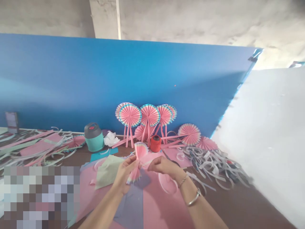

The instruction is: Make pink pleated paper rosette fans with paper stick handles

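Note:
Over the paper sheets, my left hand [127, 170] is closed on a pleated pink paper fan [141, 149], pinching it at its narrow middle. The fan spreads above and below the fingers, its edges striped in pale colours. Just to the right, my right hand [163, 167] has its fingers drawn together close to the fan's middle. A thin pale line seems to run between the fan and these fingers, too faint to name. Beneath both hands lie pink sheets [164, 203], a grey-blue sheet [131, 206] and a pale green sheet [107, 171].
Finished round fans [130, 115] on pink handles lean by the blue partition [143, 70]. A red container [155, 143] and a teal-and-grey jug [93, 138] stand in front. Curled paper strips [212, 162] heap at right, more strips [43, 143] at left. The lower left is pixelated.

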`<state>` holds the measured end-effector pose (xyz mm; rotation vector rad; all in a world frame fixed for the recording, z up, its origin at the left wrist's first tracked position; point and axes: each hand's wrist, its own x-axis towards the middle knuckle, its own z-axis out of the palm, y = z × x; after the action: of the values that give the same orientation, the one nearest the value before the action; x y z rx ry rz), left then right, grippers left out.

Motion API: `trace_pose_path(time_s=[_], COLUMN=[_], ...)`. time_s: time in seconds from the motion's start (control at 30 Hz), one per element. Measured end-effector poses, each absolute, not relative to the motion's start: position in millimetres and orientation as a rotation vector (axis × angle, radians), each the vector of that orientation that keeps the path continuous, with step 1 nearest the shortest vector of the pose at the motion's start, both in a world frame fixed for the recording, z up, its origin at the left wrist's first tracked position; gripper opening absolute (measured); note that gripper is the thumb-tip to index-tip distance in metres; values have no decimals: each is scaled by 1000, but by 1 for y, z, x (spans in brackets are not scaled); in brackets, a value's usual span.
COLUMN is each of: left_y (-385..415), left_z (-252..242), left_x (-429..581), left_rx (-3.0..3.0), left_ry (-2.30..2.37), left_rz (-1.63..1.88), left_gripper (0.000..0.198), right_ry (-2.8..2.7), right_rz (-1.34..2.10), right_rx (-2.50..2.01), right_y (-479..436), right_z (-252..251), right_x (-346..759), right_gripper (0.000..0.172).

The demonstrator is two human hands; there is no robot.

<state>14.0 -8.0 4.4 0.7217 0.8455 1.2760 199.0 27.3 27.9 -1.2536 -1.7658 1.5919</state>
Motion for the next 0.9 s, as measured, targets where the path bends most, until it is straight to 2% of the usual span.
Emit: trace_pose_path(time_s=[0.1,0.2,0.37,0.53,0.7,0.9], left_y=[-5,-4,-3,1,-2,-11], left_z=[-2,-6,-8,-13,-18,-14], left_x=[12,13,15,15,14,14], left_rx=[676,663,773,1094,1628,2169], left_ry=[859,893,1009,1282,1408,1414], left_rz=[1258,1252,1316,1433,1422,1257], left_gripper=[34,38,42,29,18,27], right_ry=[-1842,-1969,-2324,-2383,-2418,-2424], right_rz=[1421,1262,781,471,337,282], right_rx=[-1177,-1152,-1314,-1413,-1341,-1318], right_y=[22,15,-6,-20,-23,-24], right_z=[35,38,57,72,70,71], right_x=[196,193,185,182,183,182], right_gripper=[16,17,22,28,29,28])
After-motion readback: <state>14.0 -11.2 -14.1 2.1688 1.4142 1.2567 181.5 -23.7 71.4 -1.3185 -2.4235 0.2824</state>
